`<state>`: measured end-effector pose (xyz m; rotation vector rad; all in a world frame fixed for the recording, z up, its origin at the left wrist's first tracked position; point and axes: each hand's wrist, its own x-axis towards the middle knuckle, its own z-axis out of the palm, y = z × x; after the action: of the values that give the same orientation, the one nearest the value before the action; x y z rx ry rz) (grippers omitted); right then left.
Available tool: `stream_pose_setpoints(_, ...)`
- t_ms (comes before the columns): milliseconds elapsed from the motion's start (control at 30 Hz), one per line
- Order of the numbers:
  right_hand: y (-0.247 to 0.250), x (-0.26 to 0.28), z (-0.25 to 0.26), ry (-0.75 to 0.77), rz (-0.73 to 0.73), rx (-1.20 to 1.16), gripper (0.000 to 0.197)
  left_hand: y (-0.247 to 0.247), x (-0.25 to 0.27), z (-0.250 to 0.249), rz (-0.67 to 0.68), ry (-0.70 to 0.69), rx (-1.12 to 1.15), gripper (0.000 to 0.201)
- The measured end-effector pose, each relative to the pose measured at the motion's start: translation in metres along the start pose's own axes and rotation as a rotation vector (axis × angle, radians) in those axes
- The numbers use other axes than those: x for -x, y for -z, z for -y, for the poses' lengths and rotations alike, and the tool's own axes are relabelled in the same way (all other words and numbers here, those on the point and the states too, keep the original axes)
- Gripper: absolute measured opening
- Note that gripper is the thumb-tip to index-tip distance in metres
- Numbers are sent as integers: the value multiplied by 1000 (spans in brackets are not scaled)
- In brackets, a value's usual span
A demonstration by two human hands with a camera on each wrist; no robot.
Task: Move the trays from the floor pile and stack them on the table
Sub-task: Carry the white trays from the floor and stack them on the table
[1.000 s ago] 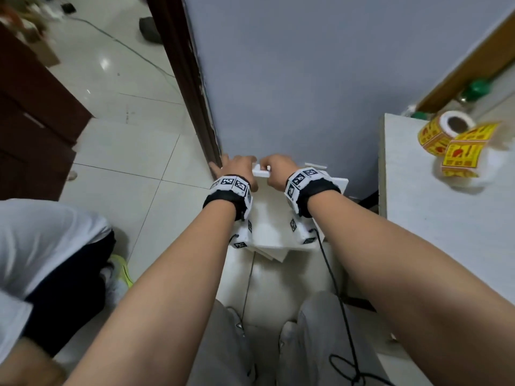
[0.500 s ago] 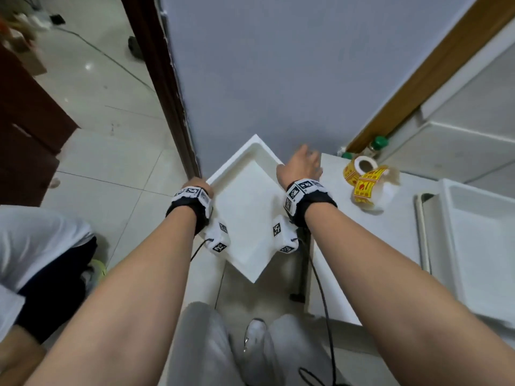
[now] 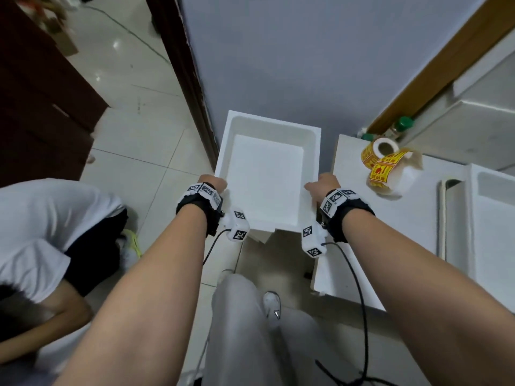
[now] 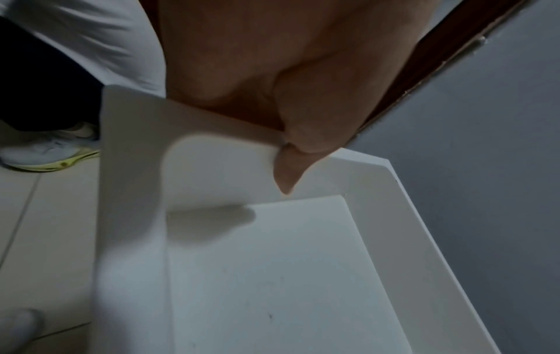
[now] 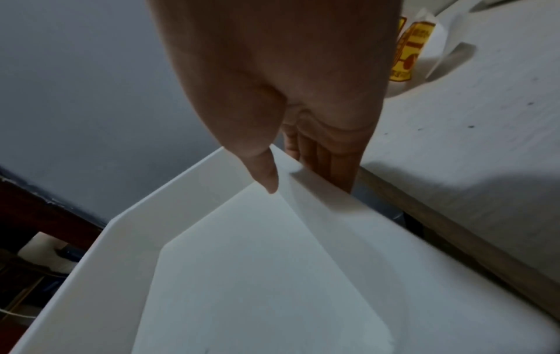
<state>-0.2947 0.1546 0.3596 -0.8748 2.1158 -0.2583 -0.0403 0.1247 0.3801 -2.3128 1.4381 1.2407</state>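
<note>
I hold a white rectangular tray (image 3: 264, 174) level in the air, between the door frame and the table. My left hand (image 3: 213, 185) grips its left rim, thumb over the inner wall (image 4: 284, 172), fingers under and hidden. My right hand (image 3: 320, 185) grips the right rim, thumb inside (image 5: 266, 177), fingers down the outer side. Below the held tray a corner of the white floor pile (image 3: 260, 236) shows. More white trays (image 3: 490, 218) lie on the white table (image 3: 356, 207) at the right edge.
A roll of yellow stickers (image 3: 387, 162) lies on the table's far left part, a green-capped bottle (image 3: 401, 125) behind it. A grey wall (image 3: 306, 65) and dark door frame (image 3: 181, 65) stand ahead. Another person in a white shirt (image 3: 41, 218) crouches at left. Cables (image 3: 359, 288) hang from my wrists.
The tray has been lifted off the floor pile and turned from a diagonal to a square position. Both hands moved to its side rims. The view swung right, showing more of the table.
</note>
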Motion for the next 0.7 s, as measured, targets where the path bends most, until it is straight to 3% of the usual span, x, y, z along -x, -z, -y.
stream_pose_setpoints(200,30,16,19,51,-70,-12,28,21,32,-6,44,-68,-72,43)
stream_pose_setpoints(333,58,28,34,74,-112,-24,29,47,44,-32,51,37,286,46)
stream_pose_setpoints(433,81,36,41,103,-148,-47,22,62,46,-52,36,-2,473,49)
stream_pose_setpoints(567,114,54,44,83,-166,-56,7,74,56,-77,47,-113,312,46)
stream_pose_setpoints(633,132,62,44,67,-181,-67,17,79,70,-93,54,-159,226,45)
stream_pose_setpoints(700,151,71,42,50,-185,-67,14,83,85,-107,66,-167,156,45)
